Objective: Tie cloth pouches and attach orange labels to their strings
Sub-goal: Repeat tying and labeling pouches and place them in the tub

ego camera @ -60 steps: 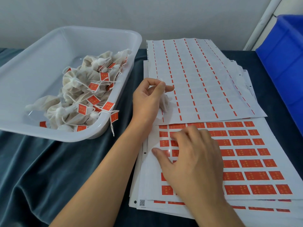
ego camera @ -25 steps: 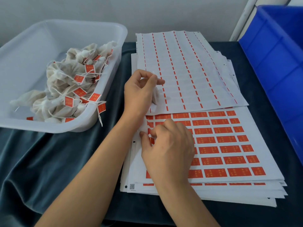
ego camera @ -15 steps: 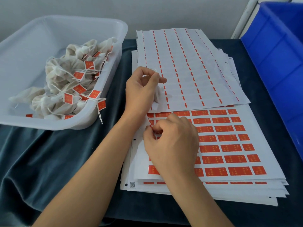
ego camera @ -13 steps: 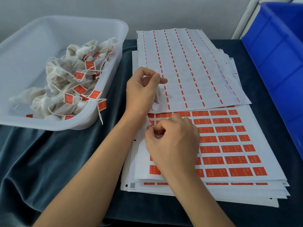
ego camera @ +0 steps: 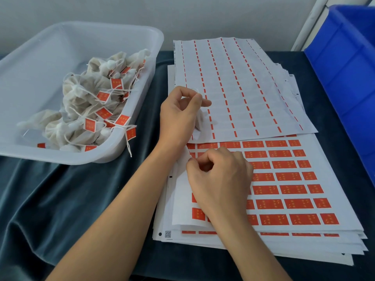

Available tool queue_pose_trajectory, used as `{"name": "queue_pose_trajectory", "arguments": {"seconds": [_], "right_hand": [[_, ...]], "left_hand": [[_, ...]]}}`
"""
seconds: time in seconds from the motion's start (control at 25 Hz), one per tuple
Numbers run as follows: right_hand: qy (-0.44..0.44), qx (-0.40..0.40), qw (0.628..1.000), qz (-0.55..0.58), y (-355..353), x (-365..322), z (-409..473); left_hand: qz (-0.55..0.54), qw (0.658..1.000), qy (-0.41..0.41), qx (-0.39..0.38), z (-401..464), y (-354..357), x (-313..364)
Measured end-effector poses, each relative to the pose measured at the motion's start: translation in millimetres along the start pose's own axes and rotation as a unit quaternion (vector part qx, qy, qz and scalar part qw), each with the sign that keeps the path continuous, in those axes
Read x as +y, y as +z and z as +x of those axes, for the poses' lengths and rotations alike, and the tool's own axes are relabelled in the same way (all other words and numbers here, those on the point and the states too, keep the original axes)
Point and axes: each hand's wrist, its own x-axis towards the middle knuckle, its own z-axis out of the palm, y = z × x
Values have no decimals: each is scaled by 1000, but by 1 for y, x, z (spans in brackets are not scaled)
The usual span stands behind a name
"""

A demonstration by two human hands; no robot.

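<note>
Peeling w/ right hand (ego camera: 220,179), fingertips pinched on an orange label (ego camera: 191,158): thin, floppy, sticky, so grab its corner. Left hand (ego camera: 180,116), just beyond, grips soft cloth pouch (ego camera: 199,121).

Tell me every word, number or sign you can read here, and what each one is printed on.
No text can be read as words.
Orange labels on the label sheet: small yellow marks, too blurred to read.
Labels on the pouches in the white tray: the same marks, unreadable.
Lower sheet corner: a QR code, no legible characters.
Blue bin: no print visible.
</note>
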Motion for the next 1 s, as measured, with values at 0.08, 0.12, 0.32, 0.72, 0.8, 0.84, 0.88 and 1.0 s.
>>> {"name": "queue_pose_trajectory", "arguments": {"seconds": [0.08, 0.12, 0.32, 0.72, 0.8, 0.84, 0.88, 1.0], "right_hand": [[-5, 1, 1000, 11, -1, 1, 1], [-12, -1, 1000, 10, -2, 2, 3], [-65, 10, 995, -70, -2, -4, 12], [-119, -51, 973, -189, 10, -7, 22], [-117, -32, 977, -176, 9, -6, 23], [-111, -7, 980, -167, 9, -7, 24], [-102, 20, 981, -162, 9, -9, 26], [-70, 31, 980, -182, 14, -17, 26]], "left_hand": [[8, 1000, -4, -1, 0, -1, 0], [10, 1000, -4, -2, 1, -1, 1], [-43, 999, -27, -1, 2, -5, 3], [-111, 993, -24, 42, 4, -14, 5], [-115, 992, -32, 42, 5, -14, 4], [-116, 991, -37, 46, 6, -14, 3], [-118, 991, -43, 51, 7, -15, 3], [-120, 989, -54, 62, 8, -15, 0]]}}
